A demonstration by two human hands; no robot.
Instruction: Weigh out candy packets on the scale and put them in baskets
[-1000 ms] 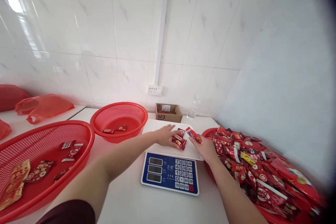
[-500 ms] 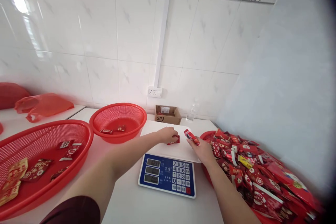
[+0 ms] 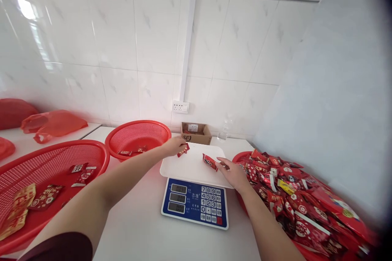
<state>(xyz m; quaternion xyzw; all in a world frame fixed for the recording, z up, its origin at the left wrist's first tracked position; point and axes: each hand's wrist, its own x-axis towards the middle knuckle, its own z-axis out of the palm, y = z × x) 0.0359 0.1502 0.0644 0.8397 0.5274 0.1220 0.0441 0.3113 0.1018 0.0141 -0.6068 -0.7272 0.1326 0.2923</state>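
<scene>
Red packet (image 3: 209, 162) at parted right fingers (image 3: 226, 161), another packet (image 3: 183, 150) clamped in left fingers (image 3: 181, 142)

The scale (image 3: 195, 208) stands centrally on the surface (image 3: 131, 228), its keypad in front of its weighing pan (image 3: 192, 171). A snack packet (image 3: 183, 150) is over the pan's left part, a second packet (image 3: 210, 161) over its right half. Behind the pan sits a cardboard box (image 3: 199, 138), with a bottle (image 3: 223, 131) to its right and a socket (image 3: 180, 107) on the wall (image 3: 159, 89) behind. Left of the pan, a round basket (image 3: 147, 131) contains packets; a larger basket (image 3: 61, 164), nearer and farther left, contains more. To the scale's right, a heaped basket (image 3: 240, 156) is full of packets. A plastic bag (image 3: 58, 124) lies behind the larger basket.
</scene>
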